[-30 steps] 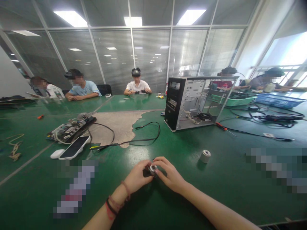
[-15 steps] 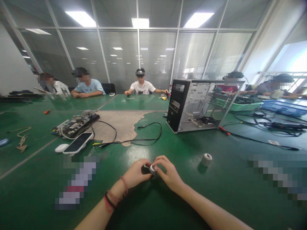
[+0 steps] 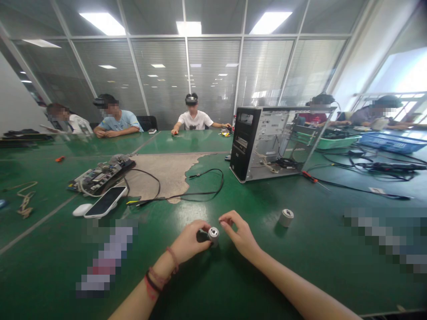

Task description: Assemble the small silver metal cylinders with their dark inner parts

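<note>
My left hand grips a small silver metal cylinder between thumb and fingers. The cylinder is upright, and small dark holes or screws show on its bright round top. Just right of it and apart from it, my right hand hovers with thumb and forefinger pinched. Whatever that pinch holds, if anything, is too small to make out. A second grey metal cylinder of like shape stands on the green table, to the right of my hands.
Beyond my hands stands an opened computer case. A phone, a circuit board assembly and black cables lie to the left. A screwdriver and a blue basket are at right. Several people sit around the table.
My right hand has lifted off the cylinder's top and drawn back right, so the top face now shows. My left hand keeps its grip. The view has shifted slightly.
</note>
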`<state>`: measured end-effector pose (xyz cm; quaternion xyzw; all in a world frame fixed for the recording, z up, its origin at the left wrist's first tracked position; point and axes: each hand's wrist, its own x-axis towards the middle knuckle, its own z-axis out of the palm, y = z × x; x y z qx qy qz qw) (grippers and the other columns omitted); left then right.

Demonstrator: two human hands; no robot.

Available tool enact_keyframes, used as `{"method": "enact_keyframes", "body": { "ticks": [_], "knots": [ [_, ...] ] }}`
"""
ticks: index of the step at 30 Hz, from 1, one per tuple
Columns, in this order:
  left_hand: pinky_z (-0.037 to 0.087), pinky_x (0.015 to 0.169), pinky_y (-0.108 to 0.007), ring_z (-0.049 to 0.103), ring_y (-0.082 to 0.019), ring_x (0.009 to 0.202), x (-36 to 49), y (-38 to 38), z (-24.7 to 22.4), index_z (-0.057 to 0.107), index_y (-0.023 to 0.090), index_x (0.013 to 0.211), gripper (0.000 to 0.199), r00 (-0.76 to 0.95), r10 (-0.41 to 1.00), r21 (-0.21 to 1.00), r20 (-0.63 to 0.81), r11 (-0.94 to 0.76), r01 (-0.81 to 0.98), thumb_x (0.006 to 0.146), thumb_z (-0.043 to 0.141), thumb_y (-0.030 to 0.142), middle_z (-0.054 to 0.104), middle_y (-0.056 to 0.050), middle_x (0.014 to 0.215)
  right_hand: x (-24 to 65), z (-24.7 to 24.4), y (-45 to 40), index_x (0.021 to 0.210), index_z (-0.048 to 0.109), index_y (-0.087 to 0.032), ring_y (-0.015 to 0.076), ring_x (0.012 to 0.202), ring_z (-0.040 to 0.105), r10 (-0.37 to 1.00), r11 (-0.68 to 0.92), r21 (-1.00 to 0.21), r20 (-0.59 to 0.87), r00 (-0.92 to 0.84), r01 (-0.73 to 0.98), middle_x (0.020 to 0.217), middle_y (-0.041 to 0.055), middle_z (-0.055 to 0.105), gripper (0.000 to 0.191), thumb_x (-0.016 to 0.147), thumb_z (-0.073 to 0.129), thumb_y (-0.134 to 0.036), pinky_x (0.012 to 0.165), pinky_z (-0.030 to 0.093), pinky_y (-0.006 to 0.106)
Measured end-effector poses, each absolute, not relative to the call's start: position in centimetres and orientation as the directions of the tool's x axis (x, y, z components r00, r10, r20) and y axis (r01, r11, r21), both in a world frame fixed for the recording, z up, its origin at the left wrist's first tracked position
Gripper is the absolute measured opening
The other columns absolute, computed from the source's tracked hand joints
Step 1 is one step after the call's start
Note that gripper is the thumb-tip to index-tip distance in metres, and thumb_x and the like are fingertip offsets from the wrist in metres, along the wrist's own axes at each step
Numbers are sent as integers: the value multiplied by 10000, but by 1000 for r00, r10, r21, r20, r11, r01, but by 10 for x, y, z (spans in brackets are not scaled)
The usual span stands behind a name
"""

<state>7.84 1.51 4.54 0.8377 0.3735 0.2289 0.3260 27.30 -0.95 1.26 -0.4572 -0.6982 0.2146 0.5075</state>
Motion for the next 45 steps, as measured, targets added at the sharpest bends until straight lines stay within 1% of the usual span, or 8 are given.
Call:
{"method": "enact_keyframes", "body": {
  "ticks": [3,11,19,23,27,32,38,45],
  "knots": [
    [413,790,-257,566,-173,860,78,14,46,611,172,881,223,613,778,713,137,-507,485,662,592,137,628,-23,895,281,6,-4,866,593,-198,166,771,510,882,445,-739,460,-103,505,790,19,561,81,842,517,-208,705,408,289],
    [414,797,-259,565,-174,868,79,13,48,615,173,892,234,610,780,701,138,-512,496,661,596,140,627,-26,898,288,-1,-1,791,608,-199,171,786,505,918,397,-587,246,-311,706,775,9,597,47,788,570,-172,731,378,301],
    [414,803,-263,557,-176,872,77,14,47,610,178,901,233,622,769,685,148,-533,496,669,600,152,622,-25,902,287,4,-6,850,620,-200,183,821,508,906,423,-554,261,-332,717,818,26,597,76,794,569,-212,748,386,311],
    [413,814,-262,557,-174,886,75,15,46,607,176,915,245,648,747,687,148,-549,476,673,592,144,621,-28,916,289,6,-7,964,611,-207,199,849,518,902,431,-572,272,-334,698,856,42,599,179,795,579,-255,781,401,337],
    [412,829,-267,555,-176,904,73,18,42,600,179,935,270,659,736,679,158,-565,468,669,586,133,620,-27,936,289,13,-11,1107,542,-209,207,958,509,873,488,-609,330,-359,625,1000,63,583,315,792,555,-210,850,401,351],
    [415,833,-272,555,-180,917,72,20,41,601,182,948,306,668,728,667,157,-577,471,661,542,92,624,-32,952,282,20,-19,1179,481,-216,216,1085,458,812,578,-622,371,-452,528,1141,71,530,427,766,589,-216,944,363,359],
    [420,837,-282,561,-178,908,73,20,42,607,189,903,267,641,750,659,163,-567,495,689,487,84,636,-28,914,271,16,-18,1116,508,-215,220,1020,498,837,545,-650,378,-397,530,1077,71,560,368,774,614,-304,896,393,356],
    [422,835,-286,565,-178,899,73,21,41,607,187,868,231,612,766,653,197,-568,501,721,461,85,635,-34,901,266,12,-19,1104,523,-224,223,985,516,851,524,-649,374,-368,552,1042,64,589,333,788,601,-295,874,401,358]
  ]
}}
